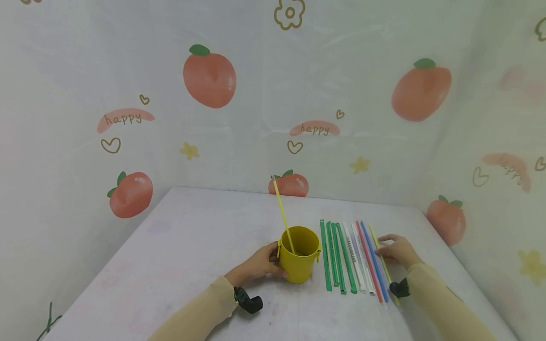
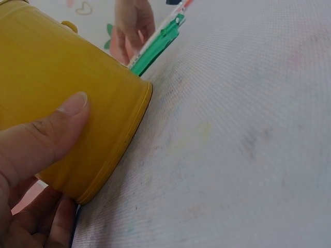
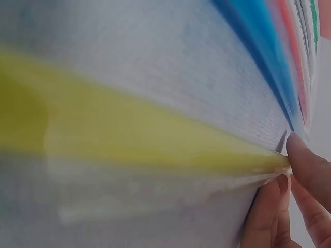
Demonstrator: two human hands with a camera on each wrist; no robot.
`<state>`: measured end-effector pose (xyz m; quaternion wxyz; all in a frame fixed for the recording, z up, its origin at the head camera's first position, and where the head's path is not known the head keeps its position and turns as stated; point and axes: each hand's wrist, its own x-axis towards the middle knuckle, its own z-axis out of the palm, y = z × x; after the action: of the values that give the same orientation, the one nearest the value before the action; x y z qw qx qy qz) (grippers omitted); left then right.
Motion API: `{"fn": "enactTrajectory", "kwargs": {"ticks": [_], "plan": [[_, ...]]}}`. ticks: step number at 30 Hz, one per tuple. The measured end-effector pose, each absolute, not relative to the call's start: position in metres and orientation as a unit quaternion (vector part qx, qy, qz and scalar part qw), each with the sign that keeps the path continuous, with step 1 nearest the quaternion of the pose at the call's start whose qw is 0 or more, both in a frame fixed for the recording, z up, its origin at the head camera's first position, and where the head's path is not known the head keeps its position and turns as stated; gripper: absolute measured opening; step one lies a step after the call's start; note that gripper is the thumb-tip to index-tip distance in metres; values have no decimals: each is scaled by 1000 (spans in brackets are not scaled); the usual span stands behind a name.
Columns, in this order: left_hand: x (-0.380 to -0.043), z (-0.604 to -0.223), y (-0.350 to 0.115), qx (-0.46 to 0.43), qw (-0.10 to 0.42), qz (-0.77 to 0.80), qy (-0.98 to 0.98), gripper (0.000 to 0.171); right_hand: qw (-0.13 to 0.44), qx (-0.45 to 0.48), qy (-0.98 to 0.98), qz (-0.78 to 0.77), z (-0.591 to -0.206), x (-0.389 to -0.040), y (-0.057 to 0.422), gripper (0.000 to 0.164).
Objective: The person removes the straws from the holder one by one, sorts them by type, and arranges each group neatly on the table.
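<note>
A small yellow bucket (image 1: pixel 298 269) stands upright on the table, and a yellow straw (image 1: pixel 280 203) leans out of it to the left. My left hand (image 1: pixel 261 263) holds the bucket from its left side. In the left wrist view the thumb (image 2: pixel 57 129) lies on the bucket's wall and the other fingers are around its lower edge. At the right end of a row of straws, my right hand (image 1: pixel 400 251) pinches a yellow straw (image 3: pixel 155 139) in a clear wrapper between thumb and fingers. This straw lies along the table, slanting in the head view.
Between bucket and right hand lie several green-wrapped straws (image 1: pixel 326 258), white-wrapped straws (image 1: pixel 355 265), a red straw (image 1: pixel 370 265) and a blue straw (image 1: pixel 374 260), side by side. The white tabletop (image 1: pixel 192 237) meets a fruit-printed cloth wall (image 1: pixel 256 156) at the back and right.
</note>
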<state>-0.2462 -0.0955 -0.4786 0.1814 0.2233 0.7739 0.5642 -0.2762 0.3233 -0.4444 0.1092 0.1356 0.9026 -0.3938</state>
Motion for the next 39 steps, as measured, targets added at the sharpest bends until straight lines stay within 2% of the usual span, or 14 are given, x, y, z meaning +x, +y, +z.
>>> {"fn": "enactTrajectory", "kwargs": {"ticks": [39], "plan": [[-245, -478, -96, 215, 188, 565, 774, 84, 131, 153, 893, -403, -445, -279, 325, 64]]}}
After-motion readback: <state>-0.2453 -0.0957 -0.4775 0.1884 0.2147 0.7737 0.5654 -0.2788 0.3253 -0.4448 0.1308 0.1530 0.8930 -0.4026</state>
